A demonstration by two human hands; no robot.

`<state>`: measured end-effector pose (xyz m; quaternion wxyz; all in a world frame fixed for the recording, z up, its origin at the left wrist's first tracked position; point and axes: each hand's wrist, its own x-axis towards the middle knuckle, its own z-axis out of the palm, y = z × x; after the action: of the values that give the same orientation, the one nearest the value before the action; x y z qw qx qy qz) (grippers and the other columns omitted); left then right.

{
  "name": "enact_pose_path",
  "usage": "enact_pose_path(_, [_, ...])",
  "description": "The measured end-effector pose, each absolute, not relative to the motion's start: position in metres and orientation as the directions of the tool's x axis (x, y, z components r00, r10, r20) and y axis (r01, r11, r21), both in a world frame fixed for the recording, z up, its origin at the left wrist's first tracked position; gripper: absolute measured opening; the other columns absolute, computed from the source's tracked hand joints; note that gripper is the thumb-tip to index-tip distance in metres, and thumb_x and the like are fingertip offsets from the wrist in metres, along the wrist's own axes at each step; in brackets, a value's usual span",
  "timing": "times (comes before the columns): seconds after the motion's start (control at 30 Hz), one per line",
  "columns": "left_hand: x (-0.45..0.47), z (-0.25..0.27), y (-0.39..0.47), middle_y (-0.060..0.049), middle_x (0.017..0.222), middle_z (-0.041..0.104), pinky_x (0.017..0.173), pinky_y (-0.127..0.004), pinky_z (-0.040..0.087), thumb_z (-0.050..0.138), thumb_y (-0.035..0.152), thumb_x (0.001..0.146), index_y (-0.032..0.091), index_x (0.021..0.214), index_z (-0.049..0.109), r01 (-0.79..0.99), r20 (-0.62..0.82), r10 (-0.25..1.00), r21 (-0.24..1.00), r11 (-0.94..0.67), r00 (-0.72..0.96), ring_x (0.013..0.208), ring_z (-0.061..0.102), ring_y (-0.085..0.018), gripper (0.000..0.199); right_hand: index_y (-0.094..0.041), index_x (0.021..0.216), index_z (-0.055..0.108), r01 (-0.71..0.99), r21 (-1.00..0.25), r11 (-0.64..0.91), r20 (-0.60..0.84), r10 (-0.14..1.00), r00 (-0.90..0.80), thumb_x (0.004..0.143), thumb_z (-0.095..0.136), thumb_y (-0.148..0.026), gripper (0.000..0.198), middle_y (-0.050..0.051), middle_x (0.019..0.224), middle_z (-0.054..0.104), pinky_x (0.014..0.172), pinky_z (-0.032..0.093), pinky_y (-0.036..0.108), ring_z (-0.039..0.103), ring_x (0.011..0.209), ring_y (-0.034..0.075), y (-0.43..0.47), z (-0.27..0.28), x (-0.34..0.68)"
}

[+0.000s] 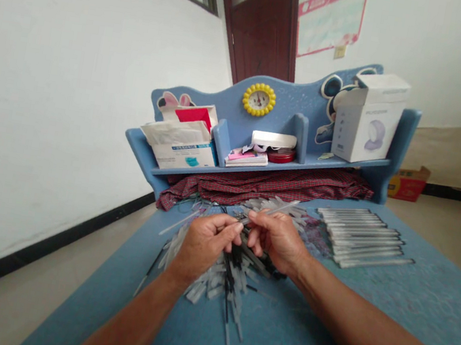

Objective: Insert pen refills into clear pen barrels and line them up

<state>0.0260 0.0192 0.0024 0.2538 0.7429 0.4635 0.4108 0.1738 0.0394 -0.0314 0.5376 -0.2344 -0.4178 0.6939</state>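
Note:
A thin translucent pen barrel point(287, 206) slants up to the right from between my two hands, above the middle of the desk. My right hand point(277, 239) grips it with thumb and forefinger, the other fingers curled under. At its lower end, the fingertips of my left hand point(208, 242) are pinched together on it; any smaller part there is hidden. Beneath both hands spreads a loose pile of frosted clear tubes point(207, 279). Black-ended thin rods, like pen refills point(227, 332), stick out of the pile toward me.
On the right, several clear pens with dark ends point(364, 240) lie in a row. A bunched red checked cloth point(272, 185) runs under the blue shelf point(266, 165). The shelf bears a white box point(370, 121), a mask box point(187, 154) and a red round tin point(281, 156).

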Motion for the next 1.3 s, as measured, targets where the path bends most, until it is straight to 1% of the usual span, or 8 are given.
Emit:
enact_pose_path(0.1, [0.0264, 0.0010, 0.0192, 0.002, 0.057, 0.062, 0.047, -0.019, 0.042, 0.063, 0.028, 0.074, 0.015, 0.074, 0.066, 0.456, 0.391, 0.898, 0.774, -0.439, 0.199, 0.048, 0.053, -0.009, 0.013, -0.012, 0.055, 0.058, -0.546, -0.835, -0.064, 0.127, 0.944, -0.305, 0.069, 0.068, -0.041, 0.033, 0.001, 0.040, 0.061, 0.026, 0.030, 0.015, 0.045, 0.024, 0.007, 0.0391, -0.0308, 0.1743])
enact_pose_path(0.2, [0.0268, 0.0017, 0.0184, 0.002, 0.059, 0.063, 0.048, -0.019, 0.043, 0.064, 0.030, 0.072, 0.015, 0.079, 0.066, 0.434, 0.379, 0.900, 0.789, -0.435, 0.214, 0.049, 0.054, -0.010, 0.016, -0.012, 0.054, 0.058, -0.545, -0.836, -0.057, 0.132, 0.944, -0.301, 0.068, 0.068, -0.041, 0.034, 0.001, 0.039, 0.060, 0.027, 0.031, 0.016, 0.045, 0.024, 0.007, 0.0388, -0.0308, 0.1748])
enact_pose_path(0.4, [0.0270, 0.0061, 0.0164, 0.000, 0.056, 0.062, 0.048, -0.019, 0.040, 0.053, 0.033, 0.083, 0.015, 0.063, 0.065, 0.494, 0.365, 0.896, 0.747, -0.445, 0.255, 0.046, 0.051, -0.009, 0.030, -0.013, 0.055, 0.058, -0.540, -0.839, -0.068, 0.128, 0.940, -0.316, 0.069, 0.068, -0.040, 0.032, 0.000, 0.041, 0.061, 0.028, 0.032, 0.016, 0.046, 0.025, 0.007, 0.0382, -0.0309, 0.1747])
enact_pose_path(0.6, [0.0273, 0.0053, 0.0158, 0.002, 0.057, 0.063, 0.047, -0.019, 0.041, 0.058, 0.029, 0.078, 0.016, 0.069, 0.066, 0.519, 0.410, 0.881, 0.713, -0.471, 0.236, 0.046, 0.052, -0.009, 0.018, -0.013, 0.050, 0.058, -0.526, -0.848, -0.064, 0.132, 0.936, -0.327, 0.069, 0.068, -0.040, 0.035, 0.001, 0.039, 0.060, 0.027, 0.031, 0.015, 0.045, 0.024, 0.006, 0.0379, -0.0293, 0.1755])
enact_pose_path(0.7, [0.0261, 0.0024, 0.0164, 0.002, 0.058, 0.063, 0.049, -0.020, 0.043, 0.057, 0.028, 0.079, 0.017, 0.073, 0.067, 0.562, 0.459, 0.853, 0.649, -0.513, 0.249, 0.048, 0.054, -0.010, 0.016, -0.013, 0.050, 0.058, -0.525, -0.849, -0.062, 0.136, 0.934, -0.330, 0.069, 0.068, -0.040, 0.035, 0.001, 0.039, 0.060, 0.027, 0.030, 0.015, 0.045, 0.024, 0.007, 0.0383, -0.0293, 0.1763])
enact_pose_path(0.93, [0.0238, -0.0010, 0.0178, -0.004, 0.072, 0.070, 0.064, -0.023, 0.046, 0.058, 0.024, 0.079, 0.017, 0.081, 0.069, 0.648, 0.681, 0.636, 0.307, -0.697, 0.362, 0.066, 0.064, -0.015, 0.013, -0.012, 0.050, 0.058, -0.526, -0.848, -0.066, 0.136, 0.932, -0.336, 0.071, 0.067, -0.038, 0.035, 0.002, 0.039, 0.060, 0.027, 0.031, 0.016, 0.045, 0.024, 0.007, 0.0392, -0.0309, 0.1769])
enact_pose_path(1.13, [0.0242, -0.0007, 0.0166, -0.004, 0.072, 0.070, 0.063, -0.024, 0.046, 0.055, 0.026, 0.082, 0.018, 0.082, 0.068, 0.674, 0.668, 0.639, 0.272, -0.687, 0.381, 0.065, 0.064, -0.015, 0.015, -0.012, 0.050, 0.058, -0.535, -0.842, -0.070, 0.145, 0.925, -0.350, 0.070, 0.068, -0.043, 0.038, 0.001, 0.040, 0.060, 0.028, 0.033, 0.015, 0.046, 0.025, 0.006, 0.0402, -0.0329, 0.1760])
enact_pose_path(1.3, [0.0252, -0.0034, 0.0161, -0.004, 0.071, 0.070, 0.062, -0.024, 0.046, 0.055, 0.026, 0.082, 0.017, 0.078, 0.068, 0.675, 0.643, 0.650, 0.268, -0.687, 0.406, 0.063, 0.063, -0.015, 0.016, -0.012, 0.058, 0.061, -0.556, -0.828, -0.070, 0.145, 0.932, -0.333, 0.068, 0.070, -0.041, 0.033, 0.000, 0.044, 0.062, 0.029, 0.035, 0.015, 0.048, 0.027, 0.007, 0.0408, -0.0326, 0.1771])
